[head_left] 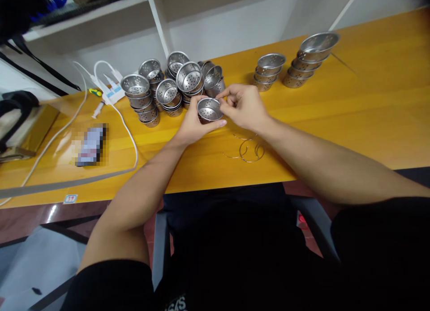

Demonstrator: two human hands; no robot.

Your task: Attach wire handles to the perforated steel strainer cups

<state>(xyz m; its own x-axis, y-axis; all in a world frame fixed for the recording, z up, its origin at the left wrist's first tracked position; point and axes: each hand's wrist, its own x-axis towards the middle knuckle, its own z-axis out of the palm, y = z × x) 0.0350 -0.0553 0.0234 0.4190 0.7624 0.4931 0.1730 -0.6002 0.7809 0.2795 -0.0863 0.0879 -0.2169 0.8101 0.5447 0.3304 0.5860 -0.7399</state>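
Orange-yellow table [369, 109] — strainer-cup stacks [161, 91], wire rings [250, 149], white cable [127, 131], phone [90, 145].

Very little writing can be read. A small white sticker [70, 198] is stuck on the front edge of the wooden table [352, 123] — two red marks are printed on it, too small to be made out. White letters [177, 303] are seen on the dark clothing at the bottom edge, cut off and unreadable. The screen of the phone [90, 145] is blurred — nothing can be read there.
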